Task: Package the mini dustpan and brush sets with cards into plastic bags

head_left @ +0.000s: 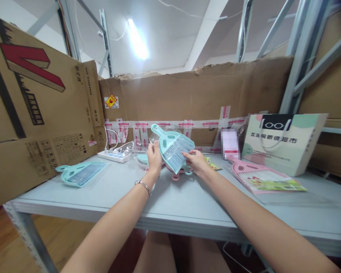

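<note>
Above the middle of the table, a mint-green dustpan and brush set (173, 146) is held up and tilted, its handle pointing up and left. My left hand (155, 157) grips its left edge. The fingers of my right hand (198, 162) pinch it at the lower right, by the bristles. Beneath it, partly hidden, lie more mint and pink pieces, with a pink handle end (175, 177) showing. A second mint-green dustpan set (82, 173) rests on the left of the table. To the right, a pink dustpan set (261, 175) lies with a printed card (281, 184) and clear plastic.
A white power strip (113, 156) with cables stands at the back left. At the back right are a blurred-out upright item (230, 144) and a paper shopping bag (269, 140). Cardboard boxes (45, 113) wall the left side, and a taped cardboard panel (170, 94) the back.
</note>
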Tool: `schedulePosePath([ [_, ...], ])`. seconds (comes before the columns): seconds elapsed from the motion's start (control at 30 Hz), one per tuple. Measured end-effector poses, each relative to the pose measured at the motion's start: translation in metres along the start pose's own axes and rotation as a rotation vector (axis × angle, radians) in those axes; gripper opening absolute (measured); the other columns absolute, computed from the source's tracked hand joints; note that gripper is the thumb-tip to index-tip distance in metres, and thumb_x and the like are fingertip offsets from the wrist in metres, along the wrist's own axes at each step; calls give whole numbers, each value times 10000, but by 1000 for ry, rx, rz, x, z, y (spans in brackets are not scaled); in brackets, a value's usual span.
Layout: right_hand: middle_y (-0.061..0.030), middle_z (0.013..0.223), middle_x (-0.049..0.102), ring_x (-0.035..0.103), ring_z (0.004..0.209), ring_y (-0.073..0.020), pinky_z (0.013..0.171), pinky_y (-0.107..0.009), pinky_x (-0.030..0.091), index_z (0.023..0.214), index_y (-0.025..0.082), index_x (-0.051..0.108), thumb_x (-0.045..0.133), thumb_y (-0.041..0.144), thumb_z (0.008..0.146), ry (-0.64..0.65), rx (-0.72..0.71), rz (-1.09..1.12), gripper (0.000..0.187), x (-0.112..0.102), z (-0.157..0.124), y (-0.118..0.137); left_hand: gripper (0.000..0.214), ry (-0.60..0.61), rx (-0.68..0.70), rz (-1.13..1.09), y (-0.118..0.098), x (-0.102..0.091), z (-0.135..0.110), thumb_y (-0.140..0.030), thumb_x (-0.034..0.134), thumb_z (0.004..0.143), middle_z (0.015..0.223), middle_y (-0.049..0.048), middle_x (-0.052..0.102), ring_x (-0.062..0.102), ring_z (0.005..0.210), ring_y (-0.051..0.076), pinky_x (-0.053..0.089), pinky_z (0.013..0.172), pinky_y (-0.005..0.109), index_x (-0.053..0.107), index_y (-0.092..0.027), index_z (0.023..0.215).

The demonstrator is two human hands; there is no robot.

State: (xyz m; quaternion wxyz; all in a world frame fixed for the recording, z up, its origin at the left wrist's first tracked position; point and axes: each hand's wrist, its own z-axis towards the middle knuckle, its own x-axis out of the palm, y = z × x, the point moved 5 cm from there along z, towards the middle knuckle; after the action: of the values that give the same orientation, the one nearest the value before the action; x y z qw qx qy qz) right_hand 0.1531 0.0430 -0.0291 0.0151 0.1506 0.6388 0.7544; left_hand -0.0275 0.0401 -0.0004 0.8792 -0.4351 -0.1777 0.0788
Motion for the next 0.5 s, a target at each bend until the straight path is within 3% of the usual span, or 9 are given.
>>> schedulePosePath([
  [0.1,81,589,541,524,515,-96,488,-209,428,730,234,334,724,175,533,-18,38,229,441,0,0,7,332,-84,-51,39,1,-15,16,-453,403,865,682,-7,515,497,660,109,419,647,222,492,-178,700],
  [0.2,87,598,537,530,535,-90,490,-195,443,718,228,344,682,108,522,-27,-17,307,409,-9,4,18,281,-359,-150,-14,2,-50,37,-374,359,891,774,18,543,530,689,107,448,659,231,496,-175,746],
  [0.27,93,574,511,510,511,-87,463,-188,432,715,227,360,662,93,524,-65,-28,293,382,-20,8,21,216,-462,-225,-79,4,-70,48,-326,362,893,853,30,549,547,718,100,468,667,232,505,-176,836],
  [0.37,96,563,490,507,503,-89,454,-188,430,713,227,364,647,72,527,-144,-34,298,372,-33,14,21,188,-291,-476,-152,8,-73,54,-279,522,826,931,56,544,573,785,115,488,668,223,495,-169,976],
  [0.43,93,572,498,510,499,-91,449,-190,428,715,229,358,640,64,537,-199,-29,319,372,-37,15,20,304,-120,-675,-143,8,-63,46,-260,612,766,939,97,554,591,822,152,499,664,231,499,-140,1021],
  [0.5,89,578,511,512,494,-93,447,-193,430,718,231,354,633,64,556,-242,-27,345,363,-38,14,20,378,38,-791,-172,3,-48,34,-286,635,747,939,141,576,608,848,198,516,674,271,505,-108,1055],
])
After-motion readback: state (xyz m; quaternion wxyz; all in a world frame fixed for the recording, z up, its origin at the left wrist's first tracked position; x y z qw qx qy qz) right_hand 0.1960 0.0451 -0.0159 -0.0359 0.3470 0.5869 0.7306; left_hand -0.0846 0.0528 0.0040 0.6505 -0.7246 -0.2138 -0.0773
